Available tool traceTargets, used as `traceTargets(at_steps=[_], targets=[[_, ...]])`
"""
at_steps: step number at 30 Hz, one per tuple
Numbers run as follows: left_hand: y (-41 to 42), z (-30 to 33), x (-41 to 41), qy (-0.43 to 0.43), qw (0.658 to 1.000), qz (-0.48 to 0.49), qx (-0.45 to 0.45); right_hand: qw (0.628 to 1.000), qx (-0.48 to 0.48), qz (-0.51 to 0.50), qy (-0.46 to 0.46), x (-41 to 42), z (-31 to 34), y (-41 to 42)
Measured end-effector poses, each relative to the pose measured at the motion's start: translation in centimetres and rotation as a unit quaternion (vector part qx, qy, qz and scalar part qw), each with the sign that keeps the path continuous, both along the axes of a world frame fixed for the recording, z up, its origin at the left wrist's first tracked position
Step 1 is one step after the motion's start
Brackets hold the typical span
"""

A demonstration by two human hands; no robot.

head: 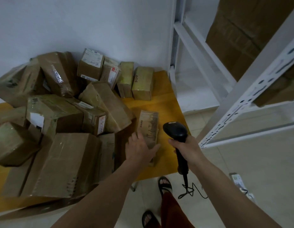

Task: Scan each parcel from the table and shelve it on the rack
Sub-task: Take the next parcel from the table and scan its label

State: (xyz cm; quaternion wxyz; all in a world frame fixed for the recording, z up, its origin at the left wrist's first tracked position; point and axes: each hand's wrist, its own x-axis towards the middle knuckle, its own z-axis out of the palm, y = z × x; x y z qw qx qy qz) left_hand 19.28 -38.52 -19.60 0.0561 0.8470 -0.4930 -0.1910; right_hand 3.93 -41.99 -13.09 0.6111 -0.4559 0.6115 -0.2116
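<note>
Near right edge of yellow surface (166, 89): small parcel (149, 127) lying apart from the heap, long side running toward the front edge, printed face up. Left hand (140, 148) laid over its near end, fingers (139, 134) spread and wrapped on the parcel, thumb along its right side; likely pinning it steady or starting the pick-up. Right hand (186, 148) just beside, fingers clamped around handle of black scanner (175, 131), head tipped forward and down at the parcel's side, cable (190, 190) dangling toward floor. Probably lining up for the scan; label itself not readable. Heap of cardboard boxes (60, 116) filling the left and back of the surface, stacked loose, some taped, some showing white labels. White rack (241, 99) standing off the surface's right edge, large box (241, 35) on an upper shelf, lower shelf bare. Parcel still on surface, not shelved; most of task judged remaining.
</note>
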Motion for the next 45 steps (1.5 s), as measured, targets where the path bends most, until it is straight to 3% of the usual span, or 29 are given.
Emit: traceTargets(at_steps=[3,8,10,14,24,34,45], targets=[[-0.9,-0.4,-0.1,-0.006,0.999,-0.001,0.041,1.0,0.004,0.004,-0.004,-0.4,-0.1,-0.3],[-2.4,-0.3,0.7,0.152,0.98,0.122,0.047,1.0,0.018,0.005,0.0,-0.9,-0.3,-1.0],[-2.8,-0.3,1.8,0.25,0.947,0.2,0.037,1.0,0.026,0.004,-0.006,-0.9,-0.1,-1.3],[-2.1,1.0,3.5,0.501,0.821,0.272,0.027,0.998,0.034,-0.015,-0.045,-0.8,0.7,-1.7],[-1.1,3.4,5.7,0.641,0.71,0.282,-0.072,0.997,-0.025,0.041,-0.057,0.1,3.2,-1.6],[-0.4,7.0,7.3,0.645,0.72,0.216,-0.137,0.978,-0.168,0.099,-0.078,1.3,8.2,1.6],[2.4,9.5,8.1,0.653,0.713,0.188,-0.171,0.967,-0.218,0.114,-0.065,1.3,10.3,5.3]])
